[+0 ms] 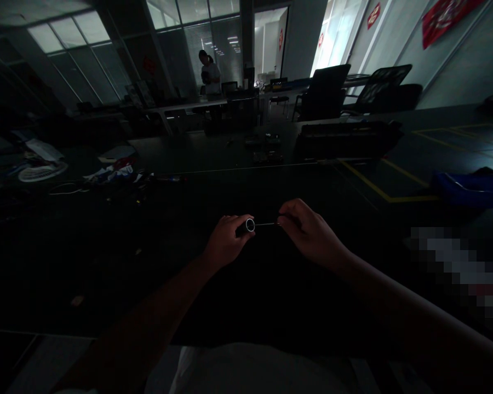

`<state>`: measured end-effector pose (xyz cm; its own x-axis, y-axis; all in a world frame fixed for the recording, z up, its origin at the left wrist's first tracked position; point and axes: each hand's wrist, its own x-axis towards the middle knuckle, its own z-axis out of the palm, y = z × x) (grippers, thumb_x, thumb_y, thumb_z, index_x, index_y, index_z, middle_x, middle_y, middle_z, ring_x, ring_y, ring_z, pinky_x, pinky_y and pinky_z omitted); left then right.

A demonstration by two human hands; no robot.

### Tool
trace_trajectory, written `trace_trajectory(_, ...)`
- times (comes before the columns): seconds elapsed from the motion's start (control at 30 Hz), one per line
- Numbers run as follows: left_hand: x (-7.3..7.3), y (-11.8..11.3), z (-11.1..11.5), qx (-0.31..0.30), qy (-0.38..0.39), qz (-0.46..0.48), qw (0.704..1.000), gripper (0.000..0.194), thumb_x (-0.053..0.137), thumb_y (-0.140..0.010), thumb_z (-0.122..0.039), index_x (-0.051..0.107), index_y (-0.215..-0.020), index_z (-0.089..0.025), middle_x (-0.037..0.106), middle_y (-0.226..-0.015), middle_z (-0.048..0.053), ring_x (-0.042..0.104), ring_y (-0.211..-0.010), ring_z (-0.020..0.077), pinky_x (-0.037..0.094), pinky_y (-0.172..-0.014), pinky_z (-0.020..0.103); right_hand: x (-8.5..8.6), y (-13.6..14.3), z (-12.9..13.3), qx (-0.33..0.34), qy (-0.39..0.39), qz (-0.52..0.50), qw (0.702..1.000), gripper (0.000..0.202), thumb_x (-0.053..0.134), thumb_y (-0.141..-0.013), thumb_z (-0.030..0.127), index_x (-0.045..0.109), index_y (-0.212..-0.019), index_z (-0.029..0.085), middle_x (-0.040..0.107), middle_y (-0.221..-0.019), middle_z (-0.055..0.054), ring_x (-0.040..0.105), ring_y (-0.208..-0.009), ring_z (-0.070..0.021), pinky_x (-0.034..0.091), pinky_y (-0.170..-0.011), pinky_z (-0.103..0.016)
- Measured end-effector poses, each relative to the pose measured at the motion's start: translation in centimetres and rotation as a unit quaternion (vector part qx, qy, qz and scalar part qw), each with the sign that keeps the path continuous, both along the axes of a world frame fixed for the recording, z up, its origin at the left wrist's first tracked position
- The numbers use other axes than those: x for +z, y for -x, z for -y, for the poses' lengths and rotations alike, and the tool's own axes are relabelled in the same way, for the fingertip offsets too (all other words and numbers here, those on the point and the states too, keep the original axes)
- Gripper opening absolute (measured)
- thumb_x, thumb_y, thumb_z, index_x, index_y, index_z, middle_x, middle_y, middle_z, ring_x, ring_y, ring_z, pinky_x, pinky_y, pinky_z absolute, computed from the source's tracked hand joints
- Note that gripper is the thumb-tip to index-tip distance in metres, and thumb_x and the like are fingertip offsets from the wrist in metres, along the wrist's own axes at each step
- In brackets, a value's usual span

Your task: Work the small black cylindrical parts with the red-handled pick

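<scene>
My left hand [225, 241] is wrapped round a dark cylinder [250, 225] whose round end shows a pale ring. A thin, light-coloured rod [265, 224] runs from beside that end toward my right hand [306, 230]. The fingers of my right hand are pinched together at the rod's far end; whatever else lies between them is too dark to make out. Both hands are above the dark table [230, 295], close to each other.
Cloths and small items [117, 169] lie at the left back, near a white round object [43, 171]. A long black object [347, 139] is at the back right, a blue bag [470, 187] at the right. A person [211, 74] stands in the background.
</scene>
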<state>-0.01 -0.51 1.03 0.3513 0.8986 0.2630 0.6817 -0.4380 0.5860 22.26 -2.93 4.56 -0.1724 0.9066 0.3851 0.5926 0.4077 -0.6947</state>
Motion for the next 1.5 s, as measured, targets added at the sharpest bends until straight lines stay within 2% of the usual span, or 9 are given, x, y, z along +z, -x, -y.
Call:
trace_trajectory(0.27,0.1,-0.3,0.1,0.001,0.014,-0.003,1.0,0.032,0.067,-0.09,-0.028,0.065,-0.122,-0.027,0.071,-0.118,0.003,0.063,-0.11,0.0236,0.046,-0.103,0.043,0.3,0.0,-0.5,-0.012,0.079,-0.126,0.989,0.022,0.069,-0.082,0.042,0.07,-0.091,0.022,0.073,-0.085,-0.004,0.067,-0.075,-0.019,0.048,-0.067,-0.032)
trace_trajectory(0.4,0.1,-0.4,0.3,-0.003,0.01,-0.016,1.0,0.033,0.066,-0.091,-0.031,0.065,-0.123,-0.027,0.071,-0.116,0.003,0.063,-0.108,0.0237,0.045,-0.103,0.043,0.1,-0.1,-0.6,-0.011,0.058,-0.103,0.993,0.025,0.057,-0.092,0.044,0.067,-0.09,0.02,0.068,-0.074,-0.002,0.062,-0.068,-0.0166,0.046,-0.063,-0.03)
trace_trajectory(0.53,0.1,-0.7,0.6,-0.026,0.012,-0.04,0.999,0.034,0.065,-0.091,-0.03,0.064,-0.124,-0.027,0.071,-0.117,0.003,0.062,-0.109,0.0245,0.043,-0.104,0.045,-0.1,0.1,-0.5,-0.063,0.042,-0.071,0.995,0.042,0.044,-0.098,0.052,0.065,-0.081,0.02,0.061,-0.064,0.0,0.055,-0.057,-0.0147,0.039,-0.055,-0.029)
trace_trajectory(0.8,-0.2,-0.8,0.7,-0.029,0.006,-0.027,0.999,0.036,0.069,-0.089,-0.026,0.064,-0.125,-0.028,0.071,-0.116,0.002,0.062,-0.107,0.0223,0.042,-0.103,0.042,-0.8,0.0,-0.6,-0.051,0.025,-0.084,0.995,0.025,0.044,-0.097,0.035,0.059,-0.111,0.022,0.07,-0.087,-0.005,0.063,-0.071,-0.0188,0.045,-0.062,-0.031)
trace_trajectory(0.93,-0.1,-0.6,0.6,-0.029,0.01,-0.034,0.999,0.036,0.069,-0.089,-0.027,0.064,-0.125,-0.027,0.071,-0.115,0.002,0.062,-0.106,0.0225,0.042,-0.103,0.041,-0.5,-0.1,-0.6,-0.051,0.053,-0.047,0.996,0.022,0.046,-0.096,0.037,0.062,-0.097,0.022,0.065,-0.075,-0.002,0.057,-0.061,-0.0168,0.041,-0.057,-0.03)
trace_trajectory(1.03,-0.2,-0.7,0.6,-0.028,0.012,-0.036,0.999,0.036,0.069,-0.089,-0.027,0.064,-0.125,-0.027,0.071,-0.116,0.002,0.062,-0.107,0.0232,0.042,-0.104,0.042,-0.1,0.1,-0.6,-0.057,0.044,-0.024,0.997,0.033,0.046,-0.097,0.044,0.064,-0.083,0.021,0.065,-0.072,-0.003,0.059,-0.063,-0.017,0.041,-0.059,-0.031)
trace_trajectory(1.27,-0.2,-0.7,0.6,-0.026,0.01,-0.039,0.999,0.037,0.07,-0.088,-0.025,0.065,-0.124,-0.026,0.071,-0.114,0.002,0.062,-0.106,0.0226,0.043,-0.102,0.041,-0.9,0.1,-0.6,-0.029,0.04,-0.067,0.996,0.027,0.049,-0.096,0.035,0.055,-0.119,0.022,0.069,-0.084,-0.004,0.061,-0.066,-0.0174,0.043,-0.059,-0.03)
trace_trajectory(1.4,-0.3,-0.6,0.6,-0.03,0.005,-0.035,0.999,0.035,0.07,-0.089,-0.024,0.065,-0.124,-0.026,0.072,-0.113,0.002,0.063,-0.104,0.0218,0.044,-0.101,0.041,-1.5,0.0,-0.8,-0.016,0.036,-0.109,0.993,0.022,0.052,-0.093,0.032,0.054,-0.113,0.023,0.067,-0.087,-0.004,0.061,-0.073,-0.018,0.045,-0.065,-0.032)
trace_trajectory(1.5,0.0,-0.4,0.5,-0.04,-0.029,-0.026,0.998,0.034,0.069,-0.09,-0.025,0.064,-0.124,-0.026,0.072,-0.113,0.003,0.064,-0.105,0.0211,0.044,-0.102,0.041,-1.4,0.0,-1.1,-0.024,0.069,-0.167,0.983,0.016,0.055,-0.093,0.037,0.058,-0.098,0.023,0.061,-0.075,0.0,0.057,-0.067,-0.0166,0.044,-0.063,-0.031)
